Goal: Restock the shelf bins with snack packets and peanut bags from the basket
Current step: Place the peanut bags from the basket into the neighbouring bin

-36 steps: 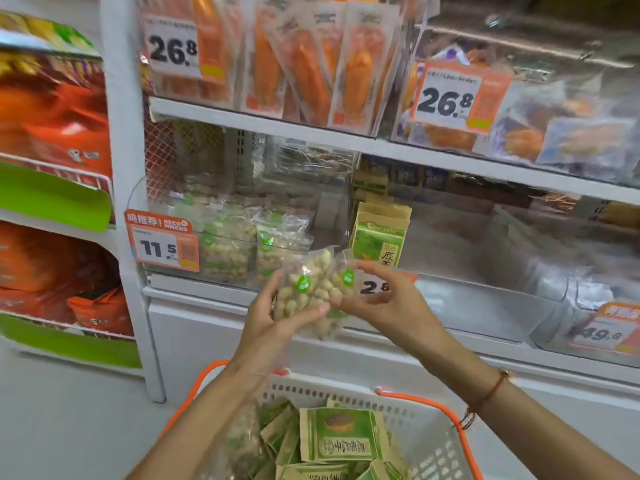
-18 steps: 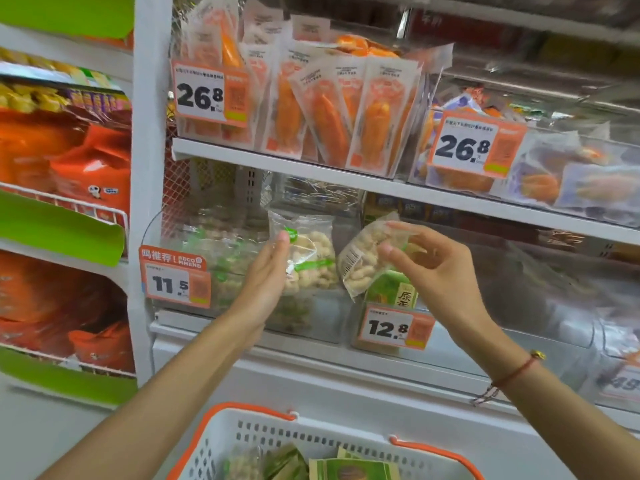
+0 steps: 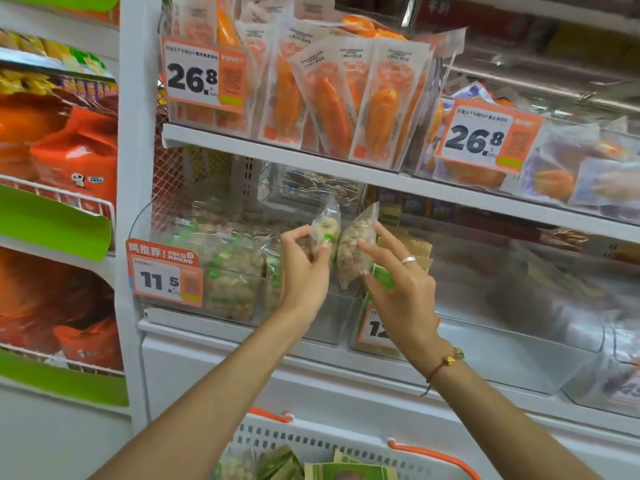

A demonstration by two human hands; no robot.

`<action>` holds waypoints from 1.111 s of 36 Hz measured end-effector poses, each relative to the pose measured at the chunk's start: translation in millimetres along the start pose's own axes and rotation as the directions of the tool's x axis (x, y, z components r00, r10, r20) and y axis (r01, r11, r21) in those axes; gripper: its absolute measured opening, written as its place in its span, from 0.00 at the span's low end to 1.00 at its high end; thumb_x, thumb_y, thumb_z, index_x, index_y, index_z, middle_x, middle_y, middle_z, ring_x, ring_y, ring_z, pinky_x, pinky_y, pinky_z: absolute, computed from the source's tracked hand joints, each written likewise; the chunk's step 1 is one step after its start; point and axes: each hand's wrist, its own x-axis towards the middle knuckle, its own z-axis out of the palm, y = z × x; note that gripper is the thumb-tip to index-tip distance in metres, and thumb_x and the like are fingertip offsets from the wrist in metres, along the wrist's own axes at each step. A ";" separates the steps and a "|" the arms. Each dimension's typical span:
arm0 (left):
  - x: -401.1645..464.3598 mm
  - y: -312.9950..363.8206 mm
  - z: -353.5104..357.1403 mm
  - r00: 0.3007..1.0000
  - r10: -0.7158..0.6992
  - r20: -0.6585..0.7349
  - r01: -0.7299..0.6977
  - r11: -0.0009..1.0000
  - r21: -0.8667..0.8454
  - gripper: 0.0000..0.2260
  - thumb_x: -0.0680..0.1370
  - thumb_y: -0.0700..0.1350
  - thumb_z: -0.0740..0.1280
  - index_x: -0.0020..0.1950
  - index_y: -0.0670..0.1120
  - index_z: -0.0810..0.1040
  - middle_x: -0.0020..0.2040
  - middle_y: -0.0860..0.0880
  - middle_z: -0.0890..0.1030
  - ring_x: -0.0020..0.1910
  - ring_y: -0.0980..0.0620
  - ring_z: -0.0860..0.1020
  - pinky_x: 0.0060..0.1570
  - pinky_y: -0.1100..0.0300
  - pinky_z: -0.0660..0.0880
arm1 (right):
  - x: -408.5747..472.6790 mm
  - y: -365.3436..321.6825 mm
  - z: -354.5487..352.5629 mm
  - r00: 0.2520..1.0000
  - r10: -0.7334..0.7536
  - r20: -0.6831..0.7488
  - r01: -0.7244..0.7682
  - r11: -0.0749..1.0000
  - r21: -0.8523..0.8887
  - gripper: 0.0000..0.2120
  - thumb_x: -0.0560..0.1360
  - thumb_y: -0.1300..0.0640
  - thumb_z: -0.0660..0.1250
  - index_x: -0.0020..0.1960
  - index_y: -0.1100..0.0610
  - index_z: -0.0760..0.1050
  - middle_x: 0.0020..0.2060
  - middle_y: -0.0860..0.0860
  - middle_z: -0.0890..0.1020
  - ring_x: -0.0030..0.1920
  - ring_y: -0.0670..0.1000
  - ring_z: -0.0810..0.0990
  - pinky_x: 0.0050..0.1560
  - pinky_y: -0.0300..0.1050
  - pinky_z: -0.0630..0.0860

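Observation:
My left hand [image 3: 304, 268] pinches a clear peanut bag [image 3: 325, 226] with a green sticker, held upright over the right end of the clear shelf bin [image 3: 166, 306]. My right hand [image 3: 398, 282], a ring on one finger, pinches a second peanut bag [image 3: 356, 247] just beside it. Both bags hang side by side above the bin, which holds several more peanut bags [image 3: 232, 268]. The white basket [image 3: 311, 441] with orange handles sits at the bottom edge, with green snack packets [image 3: 349, 471] inside.
A bin of green snack packets [image 3: 405, 251] stands right of the peanut bin, behind my right hand. The upper shelf [image 3: 277, 150] carries orange pouches and 26.8 price tags close above my hands. Orange bags fill the racks at left.
Both hands have lifted the two peanut bags from over the basket up to the shelf bin. The bags now stand edge-on, close together, deeper over the bin.

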 end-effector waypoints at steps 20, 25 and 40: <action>41.0 29.5 -50.9 0.892 0.035 0.451 -0.357 0.667 0.654 0.35 0.70 0.45 0.76 0.74 0.56 0.65 0.68 0.48 0.73 0.60 0.46 0.77 0.58 0.58 0.72 | -9.1 3.9 -4.7 0.997 -0.049 0.067 0.052 0.997 -0.049 0.18 0.64 0.64 0.78 0.52 0.53 0.82 0.61 0.52 0.79 0.31 0.40 0.68 0.21 0.41 0.72; 36.2 25.8 -50.5 0.975 0.074 0.211 -0.154 0.905 0.395 0.28 0.69 0.41 0.76 0.67 0.45 0.74 0.62 0.51 0.77 0.55 0.60 0.73 0.54 0.64 0.70 | -9.4 3.8 -6.3 0.999 -0.041 -0.019 0.039 0.998 -0.058 0.13 0.68 0.60 0.70 0.52 0.54 0.81 0.62 0.53 0.79 0.29 0.48 0.77 0.22 0.44 0.75; 12.2 14.5 -32.1 0.952 0.206 0.228 -0.307 0.612 0.729 0.23 0.70 0.49 0.76 0.63 0.58 0.76 0.50 0.49 0.84 0.43 0.50 0.83 0.46 0.53 0.78 | -11.5 3.0 -21.2 0.974 -0.040 -0.222 0.039 0.999 -0.009 0.12 0.70 0.62 0.69 0.53 0.58 0.81 0.62 0.54 0.76 0.46 0.51 0.79 0.35 0.41 0.79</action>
